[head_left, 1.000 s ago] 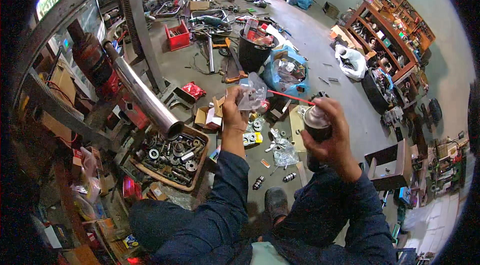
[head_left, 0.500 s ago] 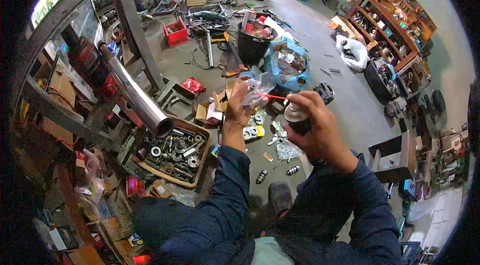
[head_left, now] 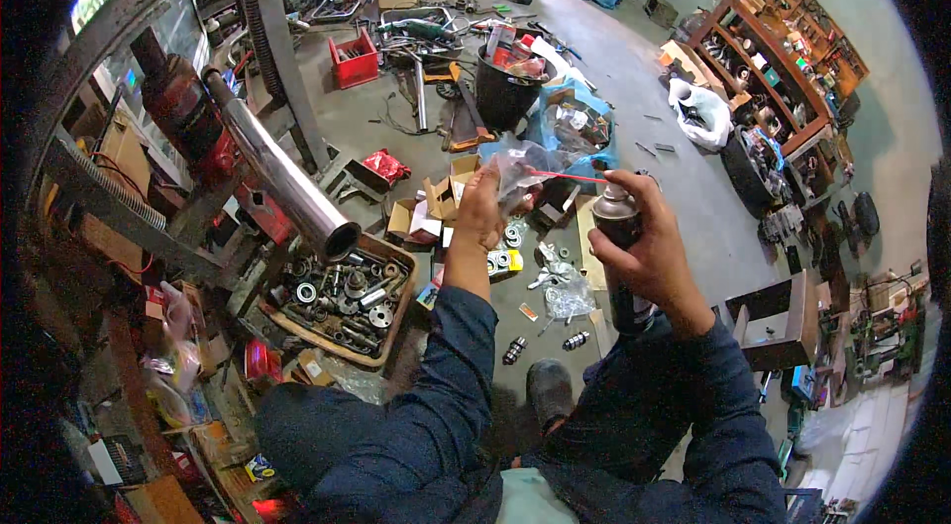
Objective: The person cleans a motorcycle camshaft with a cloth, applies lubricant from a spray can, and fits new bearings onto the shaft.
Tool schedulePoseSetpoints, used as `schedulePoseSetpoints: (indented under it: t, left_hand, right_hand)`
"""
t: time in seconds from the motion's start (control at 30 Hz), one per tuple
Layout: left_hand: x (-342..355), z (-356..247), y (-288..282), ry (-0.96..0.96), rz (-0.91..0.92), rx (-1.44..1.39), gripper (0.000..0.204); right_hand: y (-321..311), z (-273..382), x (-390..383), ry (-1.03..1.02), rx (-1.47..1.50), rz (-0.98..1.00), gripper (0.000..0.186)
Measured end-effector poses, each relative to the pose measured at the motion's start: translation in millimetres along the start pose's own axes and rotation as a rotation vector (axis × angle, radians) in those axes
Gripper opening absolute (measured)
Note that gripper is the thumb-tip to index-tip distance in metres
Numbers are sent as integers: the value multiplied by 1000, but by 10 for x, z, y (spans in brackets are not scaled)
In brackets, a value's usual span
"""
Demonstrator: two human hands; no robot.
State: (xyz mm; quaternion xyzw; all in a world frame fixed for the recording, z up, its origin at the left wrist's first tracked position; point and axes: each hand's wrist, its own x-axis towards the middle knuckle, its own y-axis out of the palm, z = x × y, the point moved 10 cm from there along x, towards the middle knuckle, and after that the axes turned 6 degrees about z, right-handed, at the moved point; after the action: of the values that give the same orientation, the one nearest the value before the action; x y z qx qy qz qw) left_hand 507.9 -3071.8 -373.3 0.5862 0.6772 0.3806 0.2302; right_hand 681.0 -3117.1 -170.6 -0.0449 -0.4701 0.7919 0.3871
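Observation:
My left hand (head_left: 476,213) is closed on a crumpled clear plastic bag (head_left: 515,177); what lies inside it I cannot make out. My right hand (head_left: 656,255) grips a dark aerosol spray can (head_left: 616,215) with a pale top, index finger at the nozzle. From the nozzle a thin red straw (head_left: 565,174) points left toward the bag's mouth. Below the hands, on the floor, lie two small dark ribbed metal parts (head_left: 514,351), a clear bag of parts (head_left: 568,298) and boxed bearings (head_left: 502,262).
At left, a wooden-rimmed tray (head_left: 396,326) holds metal parts, beneath a shiny steel tube (head_left: 282,172) on a press frame. Ahead stand a black bucket (head_left: 500,93), a blue bag (head_left: 560,143) and a red bin (head_left: 354,61). An open metal box (head_left: 778,326) is at right.
My right hand has shifted a little right with the spray can, so more of the can shows and its straw tip sits at the bag. My left hand still holds the bag.

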Motion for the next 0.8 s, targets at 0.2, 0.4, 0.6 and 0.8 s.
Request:
schedulePoseSetpoints:
  t: [0.2, 0.4, 0.6, 0.8]
  left_hand:
    - [-10, 12, -14, -15, 11, -158, 40]
    - [18, 36, 3, -27, 40, -135, 41]
    - [62, 101, -30, -47, 45, -160, 43]
    - [45, 105, -52, -43, 18, -178, 42]
  right_hand:
    - [35, 177, -28, -9, -198, -37, 59]
    - [168, 257, -31, -99, -252, 47, 59]
    - [113, 184, -21, -32, -244, 2, 59]
    - [201, 178, -20, -95, -190, 71, 57]
